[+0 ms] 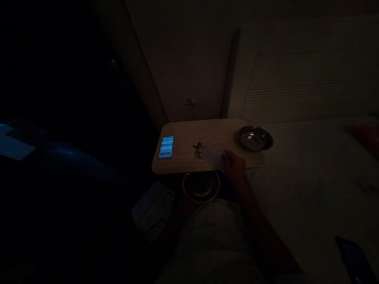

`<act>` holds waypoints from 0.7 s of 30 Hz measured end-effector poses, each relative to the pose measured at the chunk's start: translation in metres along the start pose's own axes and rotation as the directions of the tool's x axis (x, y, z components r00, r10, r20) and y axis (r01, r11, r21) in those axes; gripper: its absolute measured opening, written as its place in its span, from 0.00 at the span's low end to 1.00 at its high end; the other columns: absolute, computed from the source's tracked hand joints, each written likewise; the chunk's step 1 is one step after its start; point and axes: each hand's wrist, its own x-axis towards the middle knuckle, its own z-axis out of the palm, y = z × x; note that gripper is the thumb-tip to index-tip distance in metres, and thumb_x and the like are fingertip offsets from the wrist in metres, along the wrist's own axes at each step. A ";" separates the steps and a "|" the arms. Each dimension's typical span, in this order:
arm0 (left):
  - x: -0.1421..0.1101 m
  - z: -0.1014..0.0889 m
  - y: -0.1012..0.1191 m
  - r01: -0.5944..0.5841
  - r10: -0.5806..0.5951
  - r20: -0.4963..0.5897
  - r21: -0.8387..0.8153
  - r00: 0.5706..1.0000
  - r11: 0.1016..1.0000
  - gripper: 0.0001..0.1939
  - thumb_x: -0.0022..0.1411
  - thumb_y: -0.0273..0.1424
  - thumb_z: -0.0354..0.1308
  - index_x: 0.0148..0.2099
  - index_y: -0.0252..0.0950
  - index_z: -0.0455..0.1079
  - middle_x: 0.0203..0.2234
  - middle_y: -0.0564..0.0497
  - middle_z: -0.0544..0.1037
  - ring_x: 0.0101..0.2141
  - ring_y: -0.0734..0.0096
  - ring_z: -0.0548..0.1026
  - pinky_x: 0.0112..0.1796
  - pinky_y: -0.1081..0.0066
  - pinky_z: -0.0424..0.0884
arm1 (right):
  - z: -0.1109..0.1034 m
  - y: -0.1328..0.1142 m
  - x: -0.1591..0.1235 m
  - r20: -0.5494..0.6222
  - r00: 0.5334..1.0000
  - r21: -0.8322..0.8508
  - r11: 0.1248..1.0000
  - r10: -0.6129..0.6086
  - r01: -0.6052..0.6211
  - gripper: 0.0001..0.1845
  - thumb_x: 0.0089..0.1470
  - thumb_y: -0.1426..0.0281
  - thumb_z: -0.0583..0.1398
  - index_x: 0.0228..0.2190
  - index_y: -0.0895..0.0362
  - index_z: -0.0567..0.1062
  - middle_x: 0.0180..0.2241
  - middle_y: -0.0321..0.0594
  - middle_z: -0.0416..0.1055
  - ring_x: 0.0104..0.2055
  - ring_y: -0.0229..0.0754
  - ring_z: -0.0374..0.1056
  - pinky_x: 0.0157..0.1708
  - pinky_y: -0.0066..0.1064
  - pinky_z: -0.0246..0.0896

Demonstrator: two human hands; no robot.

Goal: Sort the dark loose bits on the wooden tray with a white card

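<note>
Nudging the dark crumbs [198,151] too hard w/ the slotted tool [213,152] could, prob., scatter them across the desk [183,132] or over its near edge, missing the lower bowl [218,185] if it tilts or slips; v. dim light means strays could go unseen. The 2 hands are well apart: right hand [235,165] closed round the tool's near end, its far end just beside the crumbs mid-desk; left hand [186,203] touching the lower bowl's rim, but too dark to tell how far open.
</note>
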 end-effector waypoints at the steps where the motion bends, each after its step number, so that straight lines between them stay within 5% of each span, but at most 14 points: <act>1: 0.001 -0.001 -0.001 0.000 0.000 -0.010 -0.001 1.000 1.000 0.20 0.66 0.39 0.59 0.56 0.36 0.69 0.52 0.45 0.74 0.48 0.57 0.75 0.46 0.54 0.75 | 0.000 -0.001 0.000 0.003 1.000 -0.004 1.000 -0.001 0.001 0.16 0.61 0.66 0.56 0.45 0.55 0.80 0.42 0.47 0.81 0.40 0.49 0.78 0.41 0.37 0.70; 10: 0.005 -0.014 -0.010 -0.044 0.044 -0.047 -0.009 0.998 0.999 0.21 0.66 0.40 0.59 0.57 0.36 0.69 0.55 0.44 0.73 0.51 0.55 0.74 0.49 0.51 0.73 | 0.002 0.000 0.000 0.032 0.999 0.016 1.000 -0.006 0.006 0.16 0.61 0.65 0.57 0.45 0.55 0.80 0.41 0.47 0.81 0.39 0.50 0.78 0.40 0.36 0.70; 15: 0.008 -0.019 -0.009 -0.068 0.067 -0.035 -0.016 0.997 0.998 0.22 0.58 0.35 0.63 0.55 0.34 0.73 0.54 0.42 0.77 0.60 0.39 0.66 0.60 0.44 0.62 | 0.003 0.004 0.001 -0.004 1.000 0.051 0.999 -0.018 0.018 0.17 0.62 0.63 0.57 0.46 0.55 0.80 0.42 0.47 0.81 0.39 0.50 0.78 0.40 0.37 0.70; 21: 0.008 -0.027 -0.011 -0.108 0.108 0.000 -0.032 0.994 0.994 0.26 0.55 0.31 0.61 0.57 0.36 0.71 0.51 0.44 0.81 0.62 0.44 0.67 0.64 0.44 0.55 | -0.010 0.008 -0.003 -0.031 0.999 0.082 0.997 0.015 -0.012 0.18 0.60 0.61 0.58 0.45 0.56 0.81 0.40 0.48 0.82 0.36 0.50 0.78 0.38 0.37 0.71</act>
